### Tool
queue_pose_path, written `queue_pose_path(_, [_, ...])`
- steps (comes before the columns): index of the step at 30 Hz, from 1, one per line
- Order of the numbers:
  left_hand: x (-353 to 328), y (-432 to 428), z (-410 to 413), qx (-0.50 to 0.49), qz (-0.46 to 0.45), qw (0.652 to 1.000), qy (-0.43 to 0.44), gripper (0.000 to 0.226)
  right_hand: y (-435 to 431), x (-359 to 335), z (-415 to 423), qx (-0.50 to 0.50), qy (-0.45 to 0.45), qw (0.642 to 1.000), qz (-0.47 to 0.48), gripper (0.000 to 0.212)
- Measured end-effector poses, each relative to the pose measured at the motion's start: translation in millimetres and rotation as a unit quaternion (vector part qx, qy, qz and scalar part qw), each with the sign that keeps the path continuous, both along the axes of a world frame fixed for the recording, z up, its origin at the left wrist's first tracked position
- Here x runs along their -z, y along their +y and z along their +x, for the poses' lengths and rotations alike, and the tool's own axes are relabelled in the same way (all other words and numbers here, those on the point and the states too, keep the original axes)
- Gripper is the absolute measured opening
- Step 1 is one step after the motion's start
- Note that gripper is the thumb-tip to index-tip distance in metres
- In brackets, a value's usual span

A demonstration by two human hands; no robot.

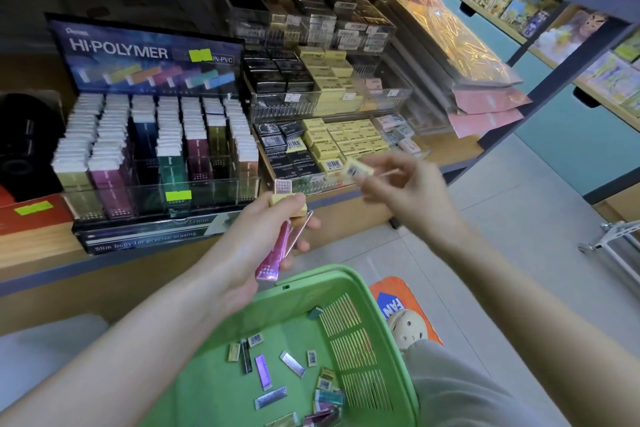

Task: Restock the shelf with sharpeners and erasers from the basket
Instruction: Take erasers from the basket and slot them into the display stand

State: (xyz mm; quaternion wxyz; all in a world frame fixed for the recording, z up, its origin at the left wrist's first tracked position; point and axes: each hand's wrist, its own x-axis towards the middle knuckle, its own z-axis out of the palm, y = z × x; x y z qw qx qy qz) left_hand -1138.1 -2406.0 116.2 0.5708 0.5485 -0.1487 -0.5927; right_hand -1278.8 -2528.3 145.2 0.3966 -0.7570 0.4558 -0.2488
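Eraser displays line the wooden shelf's front edge. Above the green basket's far rim, the left hand grips slim pink erasers. The blurred right hand pinches a yellow eraser at the clear tray's front edge.

Yellow eraser between right fingers

One basket at 6 o'clock, with about a dozen loose erasers in it. Two hands: left hand grips two slim erasers, right hand pinches one yellow eraser. One display at 10 o'clock — seven columns.
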Motion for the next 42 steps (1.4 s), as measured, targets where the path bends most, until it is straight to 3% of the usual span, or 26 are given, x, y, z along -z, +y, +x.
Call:
queue_pose_path(4, [-2.7, -2.6, 4.9, 0.023, -0.011, 1.0, 0.002, 0.023, -56.5, 6.9, 14.5, 0.061, 0.06, 0.977, -0.194, 0.017])
queue_pose_path(7, [-2.8, -4.0, 7.3, 0.035, -0.012, 0.999, -0.012, 0.026, -84.7, 22.5, 25.2, 0.039, 0.146, 0.951, -0.268, 0.017])
queue_pose_path(11, [-1.6, -5.0, 12.0, 0.05, -0.019, 0.998, -0.038, 0.032, -84.3, 32.5, 25.2, -0.031, 0.224, 0.941, -0.252, 0.021])
queue_pose_path(20, [11.5, -16.6, 20.1, 0.029, 0.008, 0.999, 0.041, 0.026, -89.4, 25.7, 33.3, -0.055, 0.203, 0.945, -0.25, 0.02])
queue_pose_path(26, [15.2, -15.4, 22.1, 0.025, 0.012, 1.0, 0.012, 0.026, -106.6, 32.4, 57.1, -0.066, 0.236, 0.933, -0.264, 0.023])
queue_pose_path(32, [7.0, -9.9, 20.1, 0.071, 0.001, 0.997, -0.029, 0.033, -105.2, 44.7, 64.1, -0.024, 0.183, 0.939, -0.292, 0.018])
queue_pose_path(39, [7.2, -10.3, 17.0, 0.067, 0.006, 0.997, -0.047, 0.026, -98.8, 38.2, 59.7, -0.039, 0.202, 0.931, -0.301, 0.017])
queue_pose_path(42, [6.2, -10.0, 16.4, 0.061, -0.003, 0.997, -0.053, 0.022, -67.3, 26.4, 51.8, -0.034, 0.107, 0.944, -0.31, 0.018])
